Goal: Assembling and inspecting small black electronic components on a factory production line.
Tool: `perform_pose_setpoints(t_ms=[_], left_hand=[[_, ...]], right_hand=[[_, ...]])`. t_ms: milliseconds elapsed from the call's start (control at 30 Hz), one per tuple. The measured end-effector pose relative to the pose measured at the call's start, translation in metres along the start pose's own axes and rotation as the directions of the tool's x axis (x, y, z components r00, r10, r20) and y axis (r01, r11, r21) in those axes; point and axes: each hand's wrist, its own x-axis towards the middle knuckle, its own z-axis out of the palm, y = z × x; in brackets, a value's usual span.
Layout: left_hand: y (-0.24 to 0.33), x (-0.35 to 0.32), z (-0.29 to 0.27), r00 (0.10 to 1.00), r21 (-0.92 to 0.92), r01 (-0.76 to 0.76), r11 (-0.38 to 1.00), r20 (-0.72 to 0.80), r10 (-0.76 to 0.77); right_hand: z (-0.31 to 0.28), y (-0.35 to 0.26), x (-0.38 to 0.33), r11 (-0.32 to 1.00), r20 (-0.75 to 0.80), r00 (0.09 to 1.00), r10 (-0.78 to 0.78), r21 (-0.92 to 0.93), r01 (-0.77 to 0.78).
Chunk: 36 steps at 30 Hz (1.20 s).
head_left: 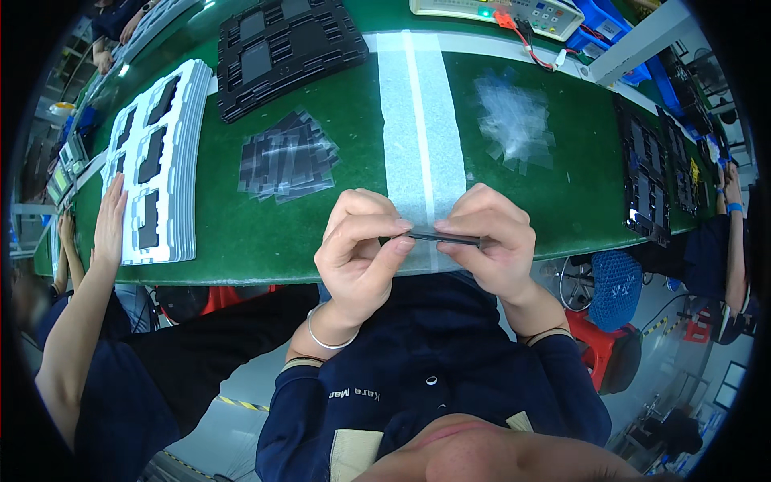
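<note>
Centre of the frame, both hands pinch a thin dark strip [444,236] edge-on above the green worktop [241,233]: left hand [359,253] fingers closed on one end, right hand [490,245] steadying the other, seemingly to peel or inspect it

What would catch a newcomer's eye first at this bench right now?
First, the left hand and right hand at the centre, pinching a thin dark strip edge-on between their fingertips, above the near edge of the green table. Next, the heap of dark film sheets just beyond the left hand. Last, the stack of white trays at far left, where a co-worker's hand rests.
</note>
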Motion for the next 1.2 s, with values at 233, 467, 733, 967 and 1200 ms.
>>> perform_pose_setpoints(t_ms=[233,467,733,967,1200], left_hand=[[-0.005,-0.003,0.013,0.979,0.136,-0.171,0.976,-0.089,0.184],[-0.005,-0.016,0.032,0.975,0.481,-0.207,0.852,0.032,0.219],[0.004,0.002,0.013,0.965,-0.042,0.257,0.966,-0.036,-0.258],[0.002,-0.004,-0.004,0.945,-0.045,0.319,0.947,0.09,-0.314],[0.002,0.0,-0.001,0.964,0.073,0.23,0.971,0.118,-0.237]], right_hand=[[0.015,0.008,-0.003,0.967,-0.173,0.958,-0.228,-0.158,0.202],[0.026,0.006,0.002,0.809,-0.292,0.841,-0.456,-0.53,0.254],[-0.003,-0.001,0.006,0.982,0.073,0.981,0.182,0.045,-0.185],[-0.011,-0.006,0.013,0.95,0.073,0.971,0.226,0.204,-0.237],[-0.006,-0.007,0.008,0.997,-0.041,0.996,0.076,0.0,-0.076]])
